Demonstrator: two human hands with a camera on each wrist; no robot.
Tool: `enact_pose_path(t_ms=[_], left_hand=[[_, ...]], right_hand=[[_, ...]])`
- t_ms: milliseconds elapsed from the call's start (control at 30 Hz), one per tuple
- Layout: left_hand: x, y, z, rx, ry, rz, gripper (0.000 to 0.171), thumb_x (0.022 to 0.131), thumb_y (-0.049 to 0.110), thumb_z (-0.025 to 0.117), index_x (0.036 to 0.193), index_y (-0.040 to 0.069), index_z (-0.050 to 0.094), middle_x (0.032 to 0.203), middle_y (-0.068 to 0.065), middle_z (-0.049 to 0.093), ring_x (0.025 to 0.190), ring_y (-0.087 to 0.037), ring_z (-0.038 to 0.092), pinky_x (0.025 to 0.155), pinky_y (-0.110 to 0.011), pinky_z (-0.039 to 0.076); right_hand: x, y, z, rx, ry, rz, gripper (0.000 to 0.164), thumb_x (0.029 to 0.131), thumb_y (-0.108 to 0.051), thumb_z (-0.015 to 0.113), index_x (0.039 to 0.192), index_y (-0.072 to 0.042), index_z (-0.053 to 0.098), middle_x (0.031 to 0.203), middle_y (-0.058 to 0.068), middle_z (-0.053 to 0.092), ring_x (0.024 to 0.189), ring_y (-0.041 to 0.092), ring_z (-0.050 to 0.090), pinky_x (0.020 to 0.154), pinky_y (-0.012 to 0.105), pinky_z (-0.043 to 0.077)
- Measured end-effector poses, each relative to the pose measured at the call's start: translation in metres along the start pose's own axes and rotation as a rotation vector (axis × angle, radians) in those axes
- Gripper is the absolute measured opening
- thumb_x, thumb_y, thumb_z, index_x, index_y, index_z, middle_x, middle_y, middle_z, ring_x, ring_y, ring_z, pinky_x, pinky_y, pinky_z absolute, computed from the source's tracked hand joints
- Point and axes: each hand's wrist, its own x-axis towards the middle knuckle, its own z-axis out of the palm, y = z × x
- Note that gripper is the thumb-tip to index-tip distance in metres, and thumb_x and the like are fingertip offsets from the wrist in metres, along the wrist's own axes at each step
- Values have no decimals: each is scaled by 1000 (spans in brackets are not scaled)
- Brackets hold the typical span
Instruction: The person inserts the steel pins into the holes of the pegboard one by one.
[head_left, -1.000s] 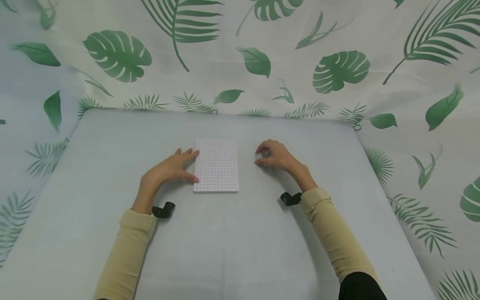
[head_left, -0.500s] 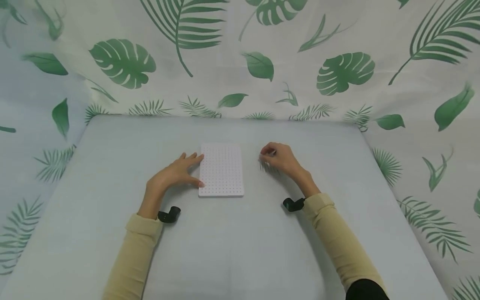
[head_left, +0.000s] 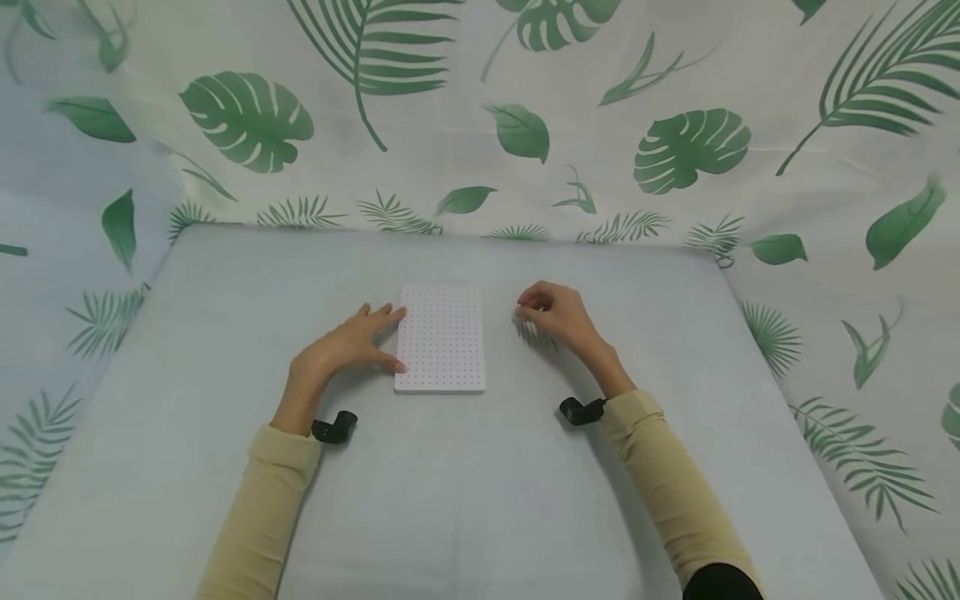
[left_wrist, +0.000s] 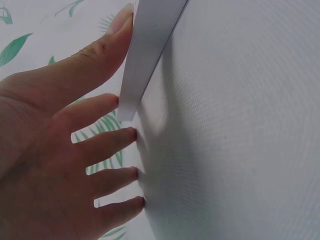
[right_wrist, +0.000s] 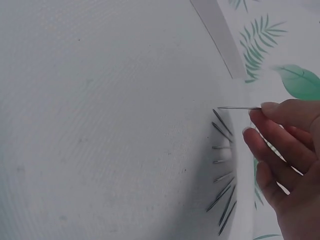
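A white board [head_left: 441, 340] with a grid of small holes lies flat on the table. My left hand [head_left: 345, 343] is at its left edge, thumb and index fingertip touching the side, fingers spread and mostly straight. In the left wrist view, the other fingertips come down beside the board [left_wrist: 150, 45]. My right hand [head_left: 558, 317] is to the board's right. Between thumb and index finger it pinches a thin metal needle [right_wrist: 239, 108], its point sticking out. Below the held needle, several more needles [right_wrist: 227, 202] are spread in a fan.
The table [head_left: 450, 483] has a pale, plain cover, and a leaf-printed cloth [head_left: 480, 108] hangs behind it and at the sides. Dark wrist cameras [head_left: 581, 411] stick out beside both wrists. The board's edge [right_wrist: 220, 40] shows near the top of the right wrist view.
My right hand has drawn its fingertips together and lifted a little from the needles, now with one needle pinched. The left hand stays against the board; the head view has shifted slightly.
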Motion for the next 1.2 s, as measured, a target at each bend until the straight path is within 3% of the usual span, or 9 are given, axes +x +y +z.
enact_pose_path(t_ms=[167, 767, 1200], left_hand=[[-1, -1, 0, 4, -4, 3, 97, 87, 31, 83, 163, 11, 27, 171, -18, 14, 158, -46, -2, 122, -72, 8], [2, -2, 1, 16, -4, -14, 96, 88, 30, 82, 164, 14, 26, 172, -16, 13, 159, -44, -3, 123, -70, 9], [1, -3, -1, 25, 1, -9, 95, 89, 31, 81, 164, 15, 26, 173, -15, 14, 159, -43, -2, 123, -70, 9]], right_hand=[[-1, -2, 2, 46, -11, 30, 16, 94, -17, 75, 105, -7, 72, 100, 12, 76, 94, 28, 73, 85, 42, 57], [6, -9, 5, 93, -5, -19, 21, 94, -19, 75, 113, -9, 75, 103, 10, 77, 101, 26, 74, 92, 45, 58], [14, -21, 16, 215, -28, -9, 22, 94, -17, 75, 113, -5, 74, 103, 9, 78, 97, 22, 75, 88, 36, 58]])
